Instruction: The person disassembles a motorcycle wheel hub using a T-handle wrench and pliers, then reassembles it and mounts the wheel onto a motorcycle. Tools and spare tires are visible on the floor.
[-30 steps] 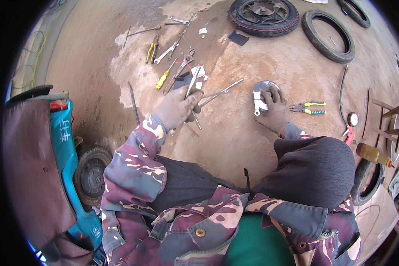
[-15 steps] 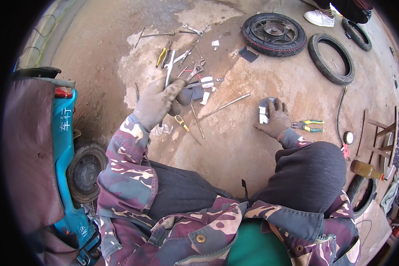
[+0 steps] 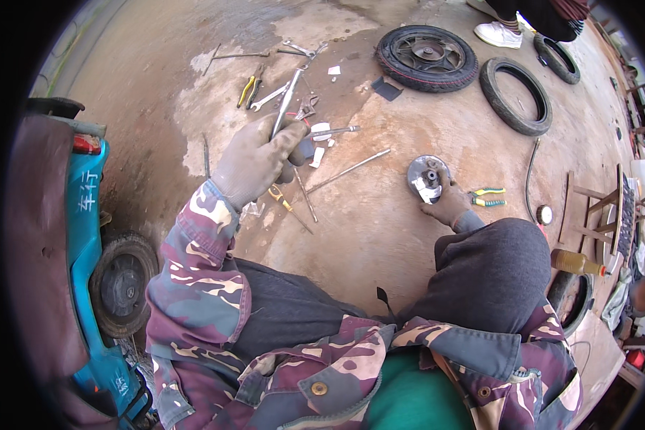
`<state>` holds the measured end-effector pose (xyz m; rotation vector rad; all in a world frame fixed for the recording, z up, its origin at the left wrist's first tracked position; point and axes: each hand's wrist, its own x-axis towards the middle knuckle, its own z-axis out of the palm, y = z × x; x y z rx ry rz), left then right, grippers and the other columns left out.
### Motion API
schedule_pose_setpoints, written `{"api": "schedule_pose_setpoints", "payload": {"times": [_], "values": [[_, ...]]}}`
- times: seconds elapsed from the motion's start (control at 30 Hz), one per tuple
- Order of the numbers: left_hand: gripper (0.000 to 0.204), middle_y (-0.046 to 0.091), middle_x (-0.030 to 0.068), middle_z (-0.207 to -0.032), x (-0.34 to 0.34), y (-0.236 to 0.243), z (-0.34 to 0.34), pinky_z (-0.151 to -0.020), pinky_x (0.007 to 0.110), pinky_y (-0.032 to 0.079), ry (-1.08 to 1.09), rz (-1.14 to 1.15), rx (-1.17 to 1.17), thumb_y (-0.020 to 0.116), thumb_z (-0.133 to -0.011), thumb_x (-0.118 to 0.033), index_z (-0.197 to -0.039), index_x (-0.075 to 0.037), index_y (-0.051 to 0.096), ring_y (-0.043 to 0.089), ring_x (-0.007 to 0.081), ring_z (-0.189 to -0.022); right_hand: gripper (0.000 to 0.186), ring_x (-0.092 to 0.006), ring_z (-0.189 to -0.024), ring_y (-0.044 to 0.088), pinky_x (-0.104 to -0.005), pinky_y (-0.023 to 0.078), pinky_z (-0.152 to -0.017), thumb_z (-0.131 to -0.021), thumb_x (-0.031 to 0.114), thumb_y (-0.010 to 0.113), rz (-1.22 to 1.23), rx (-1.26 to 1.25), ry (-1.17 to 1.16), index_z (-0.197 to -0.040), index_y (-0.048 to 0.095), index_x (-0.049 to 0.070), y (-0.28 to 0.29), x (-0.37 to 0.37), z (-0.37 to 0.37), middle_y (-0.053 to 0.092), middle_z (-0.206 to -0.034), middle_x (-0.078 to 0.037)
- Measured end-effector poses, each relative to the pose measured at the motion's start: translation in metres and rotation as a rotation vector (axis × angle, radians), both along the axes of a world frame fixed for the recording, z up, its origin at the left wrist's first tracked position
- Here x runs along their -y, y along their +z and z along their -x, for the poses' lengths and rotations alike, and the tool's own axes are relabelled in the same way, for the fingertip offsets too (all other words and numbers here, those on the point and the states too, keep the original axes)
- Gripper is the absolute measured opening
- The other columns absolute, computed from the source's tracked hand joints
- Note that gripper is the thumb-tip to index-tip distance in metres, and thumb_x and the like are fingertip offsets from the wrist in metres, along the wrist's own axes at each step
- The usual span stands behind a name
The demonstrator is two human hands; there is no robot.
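Note:
My left hand (image 3: pixel 261 158), in a dirty grey work glove, is closed around a wrench (image 3: pixel 287 102) that points up and away from me. A second steel rod tool (image 3: pixel 335 131) sticks out to the right from the same fist. My gloved right hand (image 3: pixel 448 204) grips the near right edge of a round metal brake plate (image 3: pixel 421 170) with a hub at its centre and white bits on its face. Its fingers partly cover the plate. Right of that hand lie green-and-yellow pliers (image 3: pixel 488 197). A thin steel bar (image 3: pixel 347 170) rests on the ground between my hands.
Yellow-handled pliers (image 3: pixel 249 87), wrenches and scissors (image 3: pixel 279 195) lie scattered around my left hand. Beyond are a spoked wheel (image 3: pixel 428 57), a bare tyre (image 3: pixel 516 97) and a person's white shoe (image 3: pixel 498 34). A turquoise vehicle (image 3: pixel 86 215) flanks my left; a wooden stool (image 3: pixel 598 208) stands right.
My right hand has shifted down to the edge of the brake plate, so its face and hub now show. The left hand keeps its tools. The whole view has shifted slightly.

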<state>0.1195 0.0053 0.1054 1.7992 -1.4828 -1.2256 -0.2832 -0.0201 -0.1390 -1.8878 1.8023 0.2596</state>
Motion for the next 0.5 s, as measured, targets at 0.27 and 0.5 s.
{"api": "schedule_pose_setpoints", "payload": {"times": [0.27,0.5], "values": [[0.043,0.071,0.0064,-0.083,0.003,-0.016,0.005,-0.056,0.027,0.05,-0.019,-0.026,0.045,0.056,-0.112,-0.035,-0.127,0.003,0.069,0.063,0.0108,-0.06,0.121,-0.0459,-0.134,0.062,-0.0508,0.051,-0.112,-0.075,0.058,0.085,-0.051,-0.072,0.112,-0.166,0.027,0.003,0.018,0.006,0.006,0.053,-0.152,-0.032],[0.038,0.072,0.0067,-0.086,0.013,-0.031,0.001,-0.061,0.031,0.057,-0.02,-0.081,0.057,0.06,-0.11,-0.034,-0.122,0.001,0.068,0.068,0.0144,-0.067,0.098,-0.0447,-0.132,0.062,-0.0468,0.054,-0.109,-0.079,0.05,0.083,0.049,-0.098,0.267,-0.148,0.049,-0.011,0.018,0.006,0.006,0.048,-0.153,-0.032]]}}
